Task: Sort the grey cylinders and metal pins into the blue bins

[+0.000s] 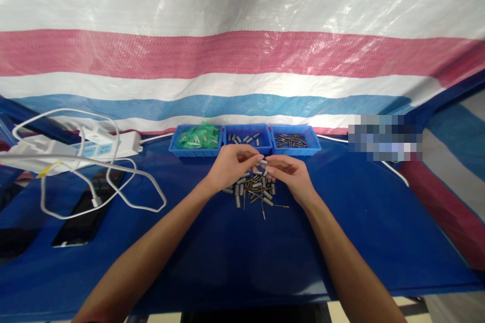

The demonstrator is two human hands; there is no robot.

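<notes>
Head view, centre of the frame: a small grey cylinder [262, 162] sits between the two hands, above a loose heap on the blue tabletop [364, 222]. The left hand [231, 166] pinches it between thumb and forefinger. The right hand [291, 176] curls in from the other side with its fingertips close to the cylinder; they hide too much to tell whether they grip it or another small piece.

The cylinder looks light and stiff, probably metal or hard plastic, and unlikely to be harmed by a firm pinch. Its smooth, rounded side may roll or slip, so the surest hold is likely across the middle of the barrel with the pads, leaving both ends free. Below the hands, similar loose cylinders [238, 201] lie mixed with thin pins [263, 210]. The pins seem rigid and slender, best taken by the shank, and could snag on their neighbours.

Just beyond the hands, blue trays stand in a row: the left tray [196, 153] holds soft-looking green packets [199, 137], the middle tray [246, 126] a few grey cylinders, the right tray [297, 152] more pins.
</notes>
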